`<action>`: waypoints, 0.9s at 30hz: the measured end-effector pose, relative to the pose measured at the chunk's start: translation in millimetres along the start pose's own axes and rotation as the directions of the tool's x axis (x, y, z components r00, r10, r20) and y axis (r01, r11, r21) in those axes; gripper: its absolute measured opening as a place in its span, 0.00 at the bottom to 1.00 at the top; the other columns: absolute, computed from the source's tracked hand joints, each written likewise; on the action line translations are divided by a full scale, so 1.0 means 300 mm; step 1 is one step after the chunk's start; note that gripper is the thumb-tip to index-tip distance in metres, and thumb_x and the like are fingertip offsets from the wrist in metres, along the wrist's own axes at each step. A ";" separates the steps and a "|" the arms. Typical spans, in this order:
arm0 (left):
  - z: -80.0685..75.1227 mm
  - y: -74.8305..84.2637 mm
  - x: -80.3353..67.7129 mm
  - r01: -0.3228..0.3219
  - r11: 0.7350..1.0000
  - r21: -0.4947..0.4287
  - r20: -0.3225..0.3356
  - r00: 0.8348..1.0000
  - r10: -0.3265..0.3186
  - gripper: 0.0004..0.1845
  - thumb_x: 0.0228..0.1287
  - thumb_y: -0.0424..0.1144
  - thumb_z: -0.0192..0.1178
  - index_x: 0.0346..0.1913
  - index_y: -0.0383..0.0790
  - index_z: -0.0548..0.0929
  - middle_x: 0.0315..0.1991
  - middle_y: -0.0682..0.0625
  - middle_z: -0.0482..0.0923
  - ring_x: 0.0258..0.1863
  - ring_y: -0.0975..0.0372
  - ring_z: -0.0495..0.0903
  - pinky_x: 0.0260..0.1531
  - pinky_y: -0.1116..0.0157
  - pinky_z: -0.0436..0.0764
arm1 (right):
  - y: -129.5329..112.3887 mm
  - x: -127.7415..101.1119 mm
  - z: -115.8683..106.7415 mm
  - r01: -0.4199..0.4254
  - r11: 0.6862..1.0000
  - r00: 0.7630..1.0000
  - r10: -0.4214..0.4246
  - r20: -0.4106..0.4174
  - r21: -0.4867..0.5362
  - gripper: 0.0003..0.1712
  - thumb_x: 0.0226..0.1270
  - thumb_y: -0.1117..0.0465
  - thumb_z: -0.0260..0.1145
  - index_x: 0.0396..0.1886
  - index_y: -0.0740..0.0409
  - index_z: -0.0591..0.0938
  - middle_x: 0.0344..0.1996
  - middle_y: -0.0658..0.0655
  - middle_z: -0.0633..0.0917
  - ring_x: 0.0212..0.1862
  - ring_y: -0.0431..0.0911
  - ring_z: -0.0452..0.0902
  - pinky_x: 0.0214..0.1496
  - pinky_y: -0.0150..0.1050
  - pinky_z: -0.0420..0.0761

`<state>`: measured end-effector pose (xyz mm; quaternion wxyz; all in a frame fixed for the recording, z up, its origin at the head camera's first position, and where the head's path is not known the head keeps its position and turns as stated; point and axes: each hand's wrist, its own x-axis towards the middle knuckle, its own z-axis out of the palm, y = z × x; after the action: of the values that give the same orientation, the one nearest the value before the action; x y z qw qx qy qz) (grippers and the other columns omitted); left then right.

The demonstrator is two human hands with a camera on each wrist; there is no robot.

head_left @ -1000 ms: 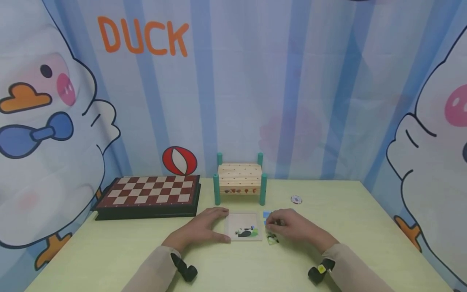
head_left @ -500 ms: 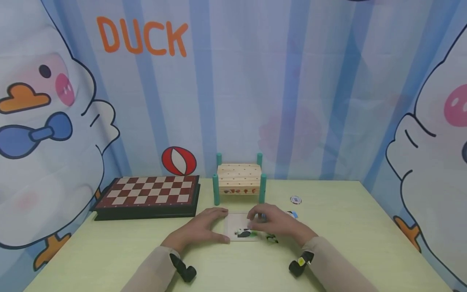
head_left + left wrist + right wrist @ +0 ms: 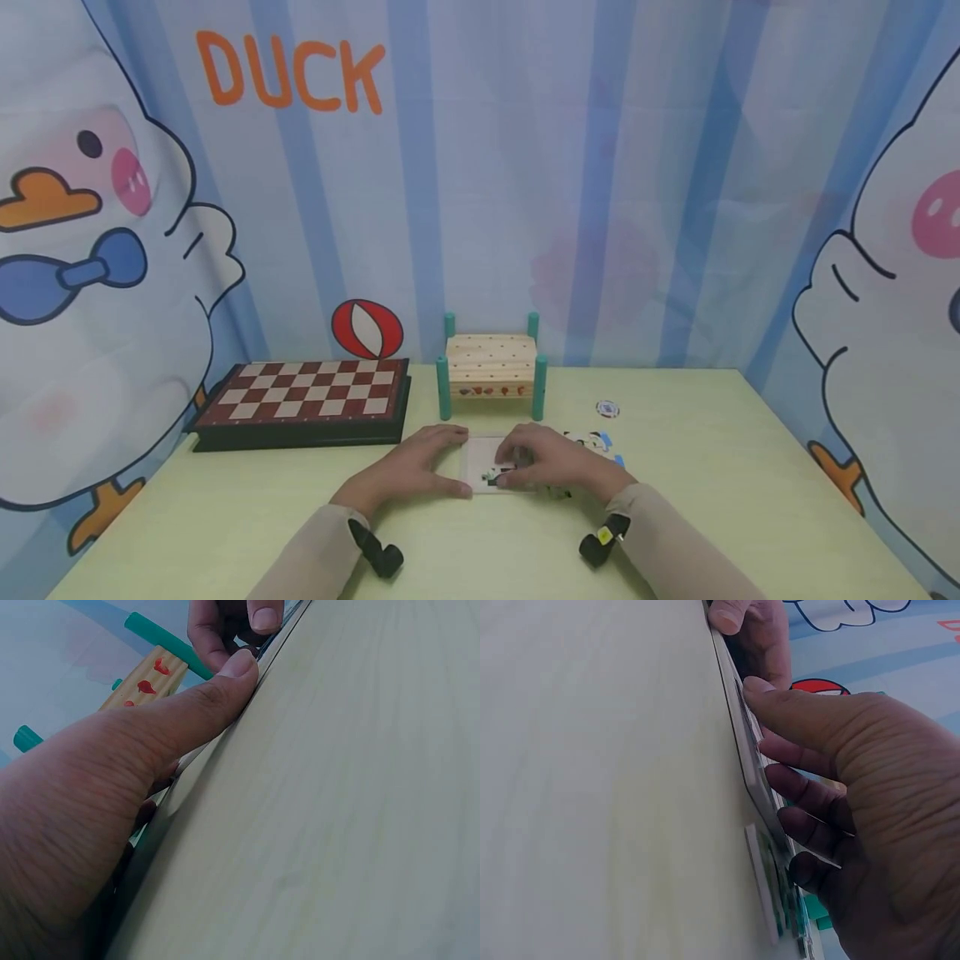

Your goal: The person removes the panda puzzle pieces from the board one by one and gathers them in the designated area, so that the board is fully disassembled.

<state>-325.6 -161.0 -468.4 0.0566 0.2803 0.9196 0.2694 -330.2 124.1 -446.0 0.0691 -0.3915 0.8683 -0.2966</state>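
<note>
A pale square puzzle tray lies on the table in the head view, with a panda-patterned piece in its lower part. My left hand holds the tray's left side, thumb at the near corner and fingers at the far one. Curled over the tray's right half, my right hand holds a puzzle piece between thumb and fingers, mostly hidden by the hand. In the right wrist view, the thumb and fingertips of the right hand are right at the tray. A loose piece lies beside it.
More puzzle pieces lie right of the tray, partly behind the right hand. A small wooden stand with green posts is behind the tray. A chessboard box sits at the back left, a round chip at the back right.
My right hand has moved left from the loose pieces onto the tray, carrying a piece. More loose pieces show behind it now. The left hand has stayed at the tray's left side.
</note>
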 end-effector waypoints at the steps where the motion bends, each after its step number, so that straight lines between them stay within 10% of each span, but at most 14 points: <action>1: 0.000 -0.001 0.001 0.002 1.000 0.000 0.002 1.000 -0.002 0.51 0.50 0.74 0.66 0.74 0.52 0.69 0.75 0.57 0.63 0.77 0.56 0.55 0.74 0.47 0.59 | -0.001 0.001 0.001 -0.002 1.000 1.000 0.002 0.006 0.005 0.16 0.65 0.44 0.72 0.47 0.46 0.86 0.44 0.44 0.82 0.45 0.42 0.75 0.47 0.40 0.78; 27: 0.002 -0.003 0.002 0.003 1.000 0.000 -0.001 1.000 -0.003 0.51 0.49 0.74 0.66 0.74 0.53 0.69 0.74 0.58 0.63 0.76 0.57 0.56 0.74 0.47 0.59 | -0.021 0.005 0.006 -0.025 0.994 1.000 0.025 -0.002 -0.111 0.12 0.62 0.43 0.73 0.38 0.41 0.85 0.37 0.41 0.80 0.40 0.41 0.70 0.43 0.38 0.72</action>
<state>-326.3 -160.9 -469.4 0.0564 0.2787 0.9200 0.2697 -326.6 119.0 -443.8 0.0507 -0.3836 0.8884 -0.2472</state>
